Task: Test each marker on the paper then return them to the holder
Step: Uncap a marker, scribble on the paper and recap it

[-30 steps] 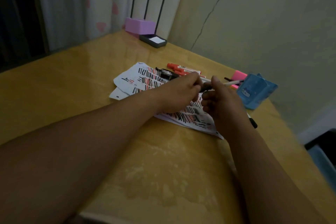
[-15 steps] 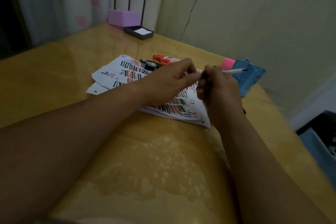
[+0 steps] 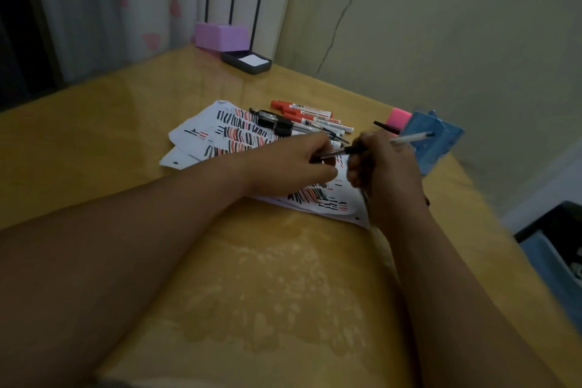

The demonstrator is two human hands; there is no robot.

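Lying by the paper [image 3: 195,135]: loose markers [image 3: 315,116].

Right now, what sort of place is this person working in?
Probably a room at home: a glossy yellow-covered table stands against a plain yellowish wall, a pale curtain with pink hearts hangs behind it, and a small purple box sits at its far edge.

Test-streaked white paper [image 3: 201,135] lies flat; red and black markers [image 3: 310,113] are heaped at its 1 o'clock edge, the blue holder [image 3: 441,148] at 3 o'clock, a slim pen [image 3: 406,138] nearly level above.
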